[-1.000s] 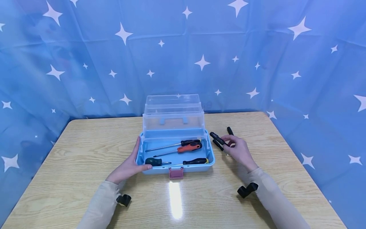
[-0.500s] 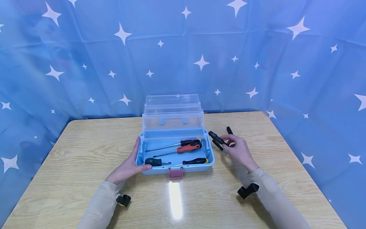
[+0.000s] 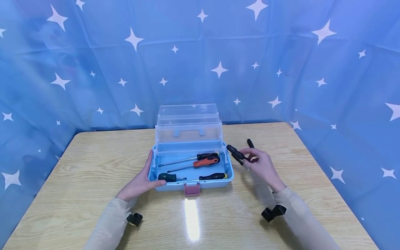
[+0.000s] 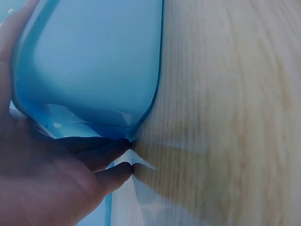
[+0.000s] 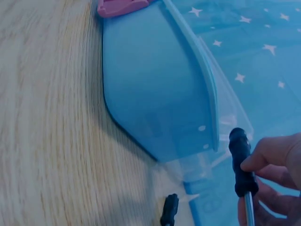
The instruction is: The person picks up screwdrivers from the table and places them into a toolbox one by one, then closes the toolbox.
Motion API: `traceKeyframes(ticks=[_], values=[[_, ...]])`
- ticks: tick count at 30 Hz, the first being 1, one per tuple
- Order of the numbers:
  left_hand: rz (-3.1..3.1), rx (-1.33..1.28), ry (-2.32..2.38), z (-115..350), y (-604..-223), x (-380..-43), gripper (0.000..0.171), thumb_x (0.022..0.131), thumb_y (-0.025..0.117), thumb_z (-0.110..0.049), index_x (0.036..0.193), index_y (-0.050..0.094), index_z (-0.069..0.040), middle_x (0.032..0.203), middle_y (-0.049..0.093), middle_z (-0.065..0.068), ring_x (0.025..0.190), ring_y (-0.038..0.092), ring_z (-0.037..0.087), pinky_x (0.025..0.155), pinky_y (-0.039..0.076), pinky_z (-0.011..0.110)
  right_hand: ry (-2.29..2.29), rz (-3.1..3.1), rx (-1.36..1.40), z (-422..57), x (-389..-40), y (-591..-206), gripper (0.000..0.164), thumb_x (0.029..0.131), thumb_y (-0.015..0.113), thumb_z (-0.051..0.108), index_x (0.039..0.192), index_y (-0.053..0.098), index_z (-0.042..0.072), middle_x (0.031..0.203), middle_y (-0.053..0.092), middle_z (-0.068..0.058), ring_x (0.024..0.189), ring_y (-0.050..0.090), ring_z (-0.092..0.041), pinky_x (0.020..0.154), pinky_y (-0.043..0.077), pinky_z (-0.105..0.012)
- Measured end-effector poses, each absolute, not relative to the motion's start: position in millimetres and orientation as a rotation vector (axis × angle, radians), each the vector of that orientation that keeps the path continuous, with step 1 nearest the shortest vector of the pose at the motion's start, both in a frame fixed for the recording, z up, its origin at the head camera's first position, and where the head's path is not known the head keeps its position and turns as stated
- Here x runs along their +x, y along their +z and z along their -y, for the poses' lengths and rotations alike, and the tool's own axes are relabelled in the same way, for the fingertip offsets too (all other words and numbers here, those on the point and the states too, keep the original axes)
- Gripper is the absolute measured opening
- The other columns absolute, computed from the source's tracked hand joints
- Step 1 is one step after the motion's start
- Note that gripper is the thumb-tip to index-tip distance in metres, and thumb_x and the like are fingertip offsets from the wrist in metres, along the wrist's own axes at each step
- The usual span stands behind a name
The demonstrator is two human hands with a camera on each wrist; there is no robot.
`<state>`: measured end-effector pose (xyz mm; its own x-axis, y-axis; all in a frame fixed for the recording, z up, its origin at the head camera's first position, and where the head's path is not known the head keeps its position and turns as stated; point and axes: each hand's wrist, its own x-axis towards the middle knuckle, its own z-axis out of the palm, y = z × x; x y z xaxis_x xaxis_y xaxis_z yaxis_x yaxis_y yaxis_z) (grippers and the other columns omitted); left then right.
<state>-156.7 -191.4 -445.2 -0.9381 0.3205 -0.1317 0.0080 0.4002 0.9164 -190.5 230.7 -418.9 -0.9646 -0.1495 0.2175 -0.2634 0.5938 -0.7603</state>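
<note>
In the head view, the left hand [image 3: 137,181], left of centre, rests spread on the left end of the blue box [image 3: 218,184], thumb on its front rim. The right hand [image 3: 261,165], right of centre, pinches a black screwdriver [image 3: 234,151] beside the box's right end. The screwdriver's long axis slants from upper left to lower right, its handle end toward the box; the right hand is the nearer. A loose black handle [image 3: 250,142] lies above that hand.

In the left wrist view, fingertips touch the box at lower left.

In the right wrist view, thumb and fingers clasp the screwdriver at lower right, its metal shaft pointing down.
</note>
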Motion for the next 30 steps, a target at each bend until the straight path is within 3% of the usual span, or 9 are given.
traceKeyframes(ticks=[17,30], values=[[-2.462,0.346,1.492,189,-446,-161,0.117,0.082,0.076,-0.034,0.153,-0.016,-0.017,0.159,-0.002,0.021,0.141,0.006,0.047,0.106,0.015,0.067,1.332,2.634,0.420,-223,-182,-415,0.031,0.084,0.067,-0.007,0.112,0.069,0.003,0.098,0.066,-0.009,0.078,0.056,-0.022,0.067,0.051,-0.029],[-2.447,0.383,1.482,189,-446,-164,0.122,0.081,0.077,-0.037,0.152,-0.021,-0.017,0.159,-0.005,0.021,0.141,0.005,0.047,0.106,0.015,0.066,1.331,2.615,0.477,-215,-182,-408,0.030,0.083,0.067,-0.008,0.111,0.070,0.002,0.100,0.066,-0.008,0.078,0.055,-0.020,0.067,0.051,-0.029]])
